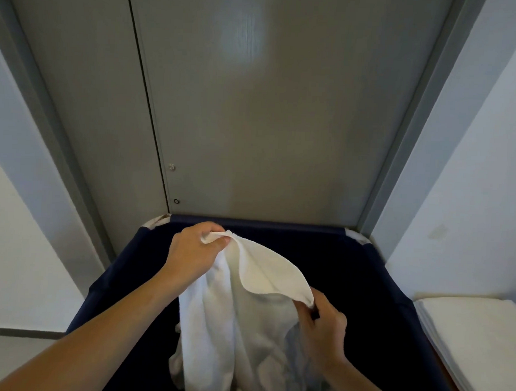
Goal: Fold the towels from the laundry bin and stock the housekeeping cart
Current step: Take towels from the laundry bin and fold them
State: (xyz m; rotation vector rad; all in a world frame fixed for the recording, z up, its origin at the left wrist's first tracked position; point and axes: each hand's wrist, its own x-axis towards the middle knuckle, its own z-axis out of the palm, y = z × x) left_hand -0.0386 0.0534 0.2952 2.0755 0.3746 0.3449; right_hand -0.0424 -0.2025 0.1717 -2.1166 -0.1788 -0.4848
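A white towel (235,317) hangs above the dark blue fabric laundry bin (374,275), its lower part trailing down into the bin. My left hand (195,251) pinches one top corner of the towel near the bin's far rim. My right hand (322,323) grips the other end of the same top edge, lower and nearer to me. The edge between both hands sags in a curve. More white cloth lies bunched low in the bin, partly hidden by the hanging towel.
A stack of folded white towels (474,343) lies at the right edge, beside the bin. Grey doors (253,122) stand right behind the bin, with pale walls (471,173) on both sides. A strip of floor (8,344) shows at lower left.
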